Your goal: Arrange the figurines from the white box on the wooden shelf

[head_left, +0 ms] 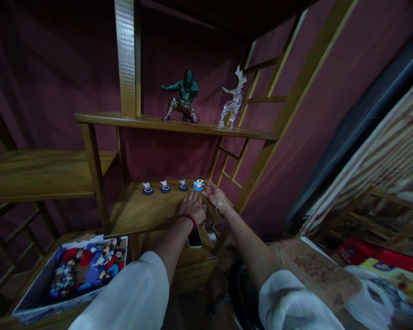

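Three small pig-like figurines on dark round bases, the leftmost figurine [147, 188], a second figurine [164, 186] and a third figurine [182, 185], stand in a row on the lower wooden shelf [134, 213]. At the row's right end is a blue-and-white figurine [198, 185]. My left hand [193, 207] rests palm down on the shelf just in front of it, fingers stretched out and holding nothing. Close to the blue figurine's right side, my right hand [217, 195] has its fingers apart; whether it touches the figurine I cannot tell.
On the board above stand a green-and-bronze crouching statue [184, 97] and a clear deer statue [233, 101]. A box [30, 300] full of small figures sits at lower left. A phone [194, 239] lies below the shelf. A slanted wooden post [261, 167] borders the right side.
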Demonstrator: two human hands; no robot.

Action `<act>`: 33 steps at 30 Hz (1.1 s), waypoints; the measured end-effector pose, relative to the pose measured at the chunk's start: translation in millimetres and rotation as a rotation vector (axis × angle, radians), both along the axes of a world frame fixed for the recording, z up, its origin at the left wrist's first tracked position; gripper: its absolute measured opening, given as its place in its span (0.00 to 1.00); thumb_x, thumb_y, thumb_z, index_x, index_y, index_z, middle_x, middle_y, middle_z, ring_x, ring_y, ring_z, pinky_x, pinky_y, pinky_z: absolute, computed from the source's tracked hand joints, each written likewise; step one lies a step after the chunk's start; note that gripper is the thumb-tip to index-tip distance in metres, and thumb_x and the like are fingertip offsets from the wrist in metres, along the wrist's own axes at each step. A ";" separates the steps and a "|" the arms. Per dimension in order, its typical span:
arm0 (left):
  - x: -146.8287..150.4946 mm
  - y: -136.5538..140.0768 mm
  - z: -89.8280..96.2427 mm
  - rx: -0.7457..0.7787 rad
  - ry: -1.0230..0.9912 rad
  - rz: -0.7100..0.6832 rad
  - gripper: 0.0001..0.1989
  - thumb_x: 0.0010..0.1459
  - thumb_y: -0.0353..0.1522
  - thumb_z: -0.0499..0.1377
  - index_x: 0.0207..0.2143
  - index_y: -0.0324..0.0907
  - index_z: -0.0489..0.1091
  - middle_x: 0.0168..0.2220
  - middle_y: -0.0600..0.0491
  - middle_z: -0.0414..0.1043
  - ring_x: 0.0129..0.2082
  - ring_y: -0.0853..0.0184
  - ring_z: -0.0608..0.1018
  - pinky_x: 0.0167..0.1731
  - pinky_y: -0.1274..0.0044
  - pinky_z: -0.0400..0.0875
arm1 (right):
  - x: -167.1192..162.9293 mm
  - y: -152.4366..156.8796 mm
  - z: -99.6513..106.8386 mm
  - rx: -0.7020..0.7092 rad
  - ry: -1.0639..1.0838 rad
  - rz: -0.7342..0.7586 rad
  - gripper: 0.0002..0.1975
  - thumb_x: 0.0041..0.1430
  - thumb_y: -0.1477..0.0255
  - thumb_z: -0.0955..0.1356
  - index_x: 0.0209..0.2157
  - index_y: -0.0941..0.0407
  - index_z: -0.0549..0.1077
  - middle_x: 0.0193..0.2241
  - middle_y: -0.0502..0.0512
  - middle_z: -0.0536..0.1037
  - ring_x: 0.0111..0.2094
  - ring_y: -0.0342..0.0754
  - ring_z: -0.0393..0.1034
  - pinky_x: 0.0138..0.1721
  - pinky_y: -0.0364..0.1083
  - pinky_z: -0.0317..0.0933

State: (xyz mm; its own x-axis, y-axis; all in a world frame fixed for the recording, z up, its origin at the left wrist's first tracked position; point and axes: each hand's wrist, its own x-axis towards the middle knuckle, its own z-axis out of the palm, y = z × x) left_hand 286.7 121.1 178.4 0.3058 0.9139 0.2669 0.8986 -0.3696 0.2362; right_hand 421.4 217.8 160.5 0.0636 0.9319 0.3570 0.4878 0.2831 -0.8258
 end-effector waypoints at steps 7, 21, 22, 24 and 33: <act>-3.6 -18.6 -0.6 0.066 -0.003 -0.029 0.24 0.58 0.36 0.39 0.52 0.34 0.58 0.55 0.45 0.56 0.57 0.63 0.55 0.55 0.71 0.49 | 0.4 -26.3 4.0 -0.085 -0.038 -0.014 0.07 0.45 0.76 0.67 0.31 0.57 0.71 0.27 0.51 0.76 0.31 0.42 0.71 0.38 0.44 0.66; -22.2 -56.6 5.5 0.053 0.010 -0.056 0.23 0.58 0.34 0.39 0.52 0.34 0.58 0.56 0.46 0.56 0.57 0.63 0.55 0.55 0.71 0.49 | -37.0 -66.6 15.8 -0.090 -0.200 0.088 0.11 0.50 0.77 0.63 0.36 0.56 0.73 0.33 0.52 0.76 0.35 0.41 0.71 0.41 0.41 0.63; -24.1 -57.6 5.1 0.049 0.012 -0.055 0.24 0.58 0.34 0.39 0.53 0.34 0.58 0.56 0.46 0.56 0.57 0.63 0.55 0.55 0.71 0.48 | -41.2 -67.5 17.2 -0.090 -0.235 0.081 0.12 0.51 0.77 0.63 0.38 0.56 0.72 0.35 0.52 0.76 0.36 0.41 0.70 0.41 0.41 0.63; -28.6 -58.2 4.0 0.038 0.017 -0.041 0.24 0.58 0.34 0.39 0.54 0.32 0.56 0.56 0.45 0.55 0.57 0.63 0.54 0.56 0.70 0.47 | -50.0 -67.9 19.5 -0.084 -0.312 0.055 0.15 0.52 0.78 0.62 0.42 0.56 0.70 0.38 0.53 0.75 0.38 0.41 0.69 0.44 0.41 0.61; -56.1 -45.6 6.6 -0.074 0.023 0.113 0.30 0.57 0.40 0.39 0.55 0.29 0.52 0.59 0.42 0.48 0.59 0.59 0.50 0.56 0.68 0.45 | -81.0 -57.7 22.7 -0.049 -0.566 0.005 0.23 0.52 0.77 0.61 0.52 0.58 0.61 0.45 0.57 0.71 0.46 0.46 0.64 0.48 0.42 0.57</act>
